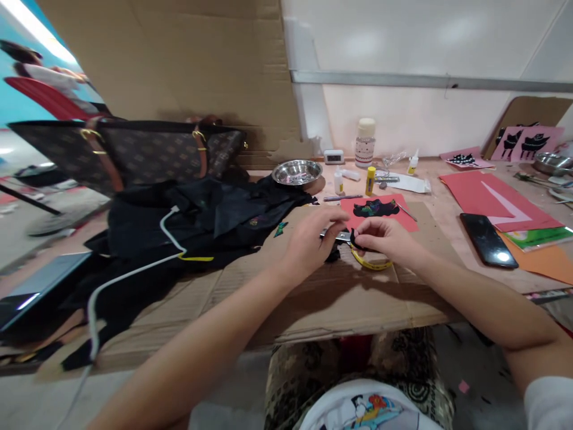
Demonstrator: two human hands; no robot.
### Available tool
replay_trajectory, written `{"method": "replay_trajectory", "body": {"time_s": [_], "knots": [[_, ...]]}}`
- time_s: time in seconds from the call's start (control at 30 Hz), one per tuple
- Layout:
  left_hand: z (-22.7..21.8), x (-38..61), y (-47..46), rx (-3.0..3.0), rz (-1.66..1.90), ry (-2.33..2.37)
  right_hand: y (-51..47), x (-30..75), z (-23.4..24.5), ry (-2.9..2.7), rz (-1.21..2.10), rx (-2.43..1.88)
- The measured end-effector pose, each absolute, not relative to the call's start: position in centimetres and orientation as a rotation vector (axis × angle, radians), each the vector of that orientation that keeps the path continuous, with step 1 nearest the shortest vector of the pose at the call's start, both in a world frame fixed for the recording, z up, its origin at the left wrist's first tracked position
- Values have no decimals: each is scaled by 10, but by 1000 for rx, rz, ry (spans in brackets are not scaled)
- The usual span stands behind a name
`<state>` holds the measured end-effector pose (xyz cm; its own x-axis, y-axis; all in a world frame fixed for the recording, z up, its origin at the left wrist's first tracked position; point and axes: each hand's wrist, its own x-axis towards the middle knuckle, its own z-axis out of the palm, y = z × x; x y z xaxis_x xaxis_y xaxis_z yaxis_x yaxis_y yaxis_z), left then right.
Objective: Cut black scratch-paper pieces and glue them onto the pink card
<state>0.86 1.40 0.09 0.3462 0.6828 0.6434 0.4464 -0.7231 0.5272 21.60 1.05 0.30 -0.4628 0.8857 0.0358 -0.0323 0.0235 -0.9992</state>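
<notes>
My right hand [385, 236] pinches a small black cloth scrap [354, 239] between thumb and fingertips. Just left of it, my left hand [314, 236] hovers with bent fingers and the thumb apart, and I see nothing held in it. Scissors [375, 263] with yellow handles lie beneath my hands, their blades pointing left under the left fingers. Beyond the hands is a red card [409, 220], bearing a black cloth cutout [375, 207] with coloured patches. A small green-and-black scrap [280, 229] rests left of my left hand.
Dark cloth [147, 221] and a white cable [134, 278] cover the left side, before a brown bag [152, 149]. Behind stand a metal bowl [297, 173], a glue stick [370, 181] and a jar [365, 143]. A phone [487, 240] lies right.
</notes>
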Motion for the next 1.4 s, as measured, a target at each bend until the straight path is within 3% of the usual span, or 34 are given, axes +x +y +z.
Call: {"method": "replay_trajectory", "body": {"time_s": [0.1, 0.27, 0.93, 1.4], "knots": [[13, 13, 24, 2039, 1277, 1037, 14, 218, 0, -1444, 1487, -884], [24, 21, 36, 1906, 869, 992, 27, 220, -10, -1403, 1303, -910], [2, 19, 28, 2167, 954, 1053, 20, 217, -22, -1532, 1317, -1083], [2, 23, 26, 1920, 1004, 1059, 18, 216, -22, -1479, 1254, -1061]]}}
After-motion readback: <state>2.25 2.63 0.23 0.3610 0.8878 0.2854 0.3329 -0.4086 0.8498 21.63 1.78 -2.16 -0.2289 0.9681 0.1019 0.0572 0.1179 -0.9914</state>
